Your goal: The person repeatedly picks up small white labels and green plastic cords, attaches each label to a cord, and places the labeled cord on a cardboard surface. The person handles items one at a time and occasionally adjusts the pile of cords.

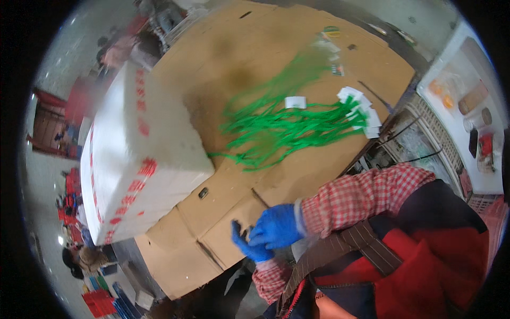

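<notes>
My left hand (249,244) and my right hand (273,228), both in blue gloves, meet at the near edge of the cardboard sheet (175,250). Their fingers are curled close together around a small dark shape (241,229) that I cannot make out. Farther up lies a spread of green strands (281,127) with white tags (372,119) at their right end, one loose white card (295,102) among them. A large white foam box (146,175) with red markings stands at the left of the cardboard.
People (114,56) are at the upper left and another person (85,260) at the lower left, near red crates (98,303). On the right are a cream plastic basket (435,138) and a white surface (486,170) with orange items (446,98) and jars (473,119).
</notes>
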### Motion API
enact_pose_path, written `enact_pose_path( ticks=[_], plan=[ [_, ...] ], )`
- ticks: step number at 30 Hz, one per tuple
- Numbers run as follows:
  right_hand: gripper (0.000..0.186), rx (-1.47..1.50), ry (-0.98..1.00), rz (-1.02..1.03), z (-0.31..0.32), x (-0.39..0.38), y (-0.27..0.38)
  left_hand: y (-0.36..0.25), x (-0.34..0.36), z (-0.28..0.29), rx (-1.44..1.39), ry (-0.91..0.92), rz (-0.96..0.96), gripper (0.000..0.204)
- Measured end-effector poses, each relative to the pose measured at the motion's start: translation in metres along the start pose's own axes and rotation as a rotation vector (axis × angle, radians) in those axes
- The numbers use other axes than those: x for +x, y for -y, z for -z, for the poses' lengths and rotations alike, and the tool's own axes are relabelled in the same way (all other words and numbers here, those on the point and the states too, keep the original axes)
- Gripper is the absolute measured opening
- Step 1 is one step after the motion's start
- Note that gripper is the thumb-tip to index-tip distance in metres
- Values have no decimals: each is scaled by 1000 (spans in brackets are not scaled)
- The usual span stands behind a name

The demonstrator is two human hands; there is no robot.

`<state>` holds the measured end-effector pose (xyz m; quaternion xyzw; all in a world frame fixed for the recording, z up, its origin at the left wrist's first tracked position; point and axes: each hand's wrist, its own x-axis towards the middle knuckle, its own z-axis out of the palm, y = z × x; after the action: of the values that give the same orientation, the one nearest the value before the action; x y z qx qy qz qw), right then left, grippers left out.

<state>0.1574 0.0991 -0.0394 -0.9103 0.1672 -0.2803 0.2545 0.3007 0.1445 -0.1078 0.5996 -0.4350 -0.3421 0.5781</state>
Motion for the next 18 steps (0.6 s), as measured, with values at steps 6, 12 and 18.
enact_pose_path(
  ticks=[6, 12, 18],
  plan=[
    [28, 17, -200, -499, 140, -162, -35, -33, -41, -153, 480, 571, -394, 40],
    [22, 177, -705, -920, 253, -333, -92, -21, -52, -261, 539, 557, -454, 43],
    [21, 266, -851, -1008, 307, -416, -151, 2, -45, -301, 728, 416, -527, 38]
  ],
)
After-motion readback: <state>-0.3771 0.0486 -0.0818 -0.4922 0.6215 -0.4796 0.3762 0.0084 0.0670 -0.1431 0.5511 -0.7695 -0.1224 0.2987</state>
